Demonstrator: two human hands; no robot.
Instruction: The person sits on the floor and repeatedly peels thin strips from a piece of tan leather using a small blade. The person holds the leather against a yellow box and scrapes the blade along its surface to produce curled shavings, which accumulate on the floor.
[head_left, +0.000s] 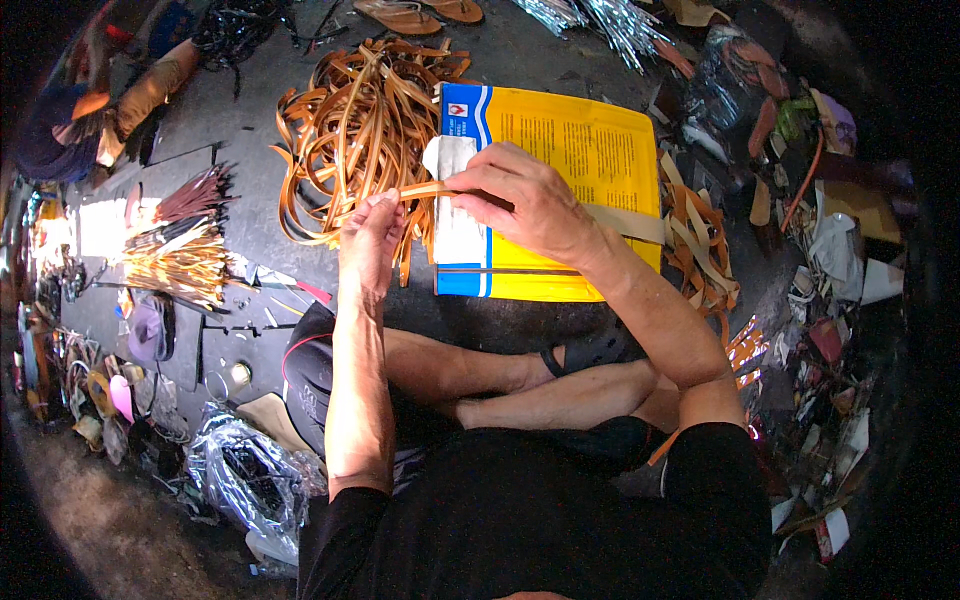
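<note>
A tan leather strip is stretched between my two hands, over the left edge of a flat yellow and blue metal sheet. My left hand pinches one part of it, in front of a big tangled heap of tan strips. Above the sheet, my right hand grips the strip between thumb and fingers. A pale band lies across the sheet's right side, and a thin dark strip runs along its near part. A whitish patch shows on the sheet beside my right hand.
More tan strips hang past the sheet's right edge. Bundles of brown and gold strips lie at left. Clear plastic wrapping sits at lower left, sandals at the far edge. Scraps crowd the right; another person's arm shows upper left.
</note>
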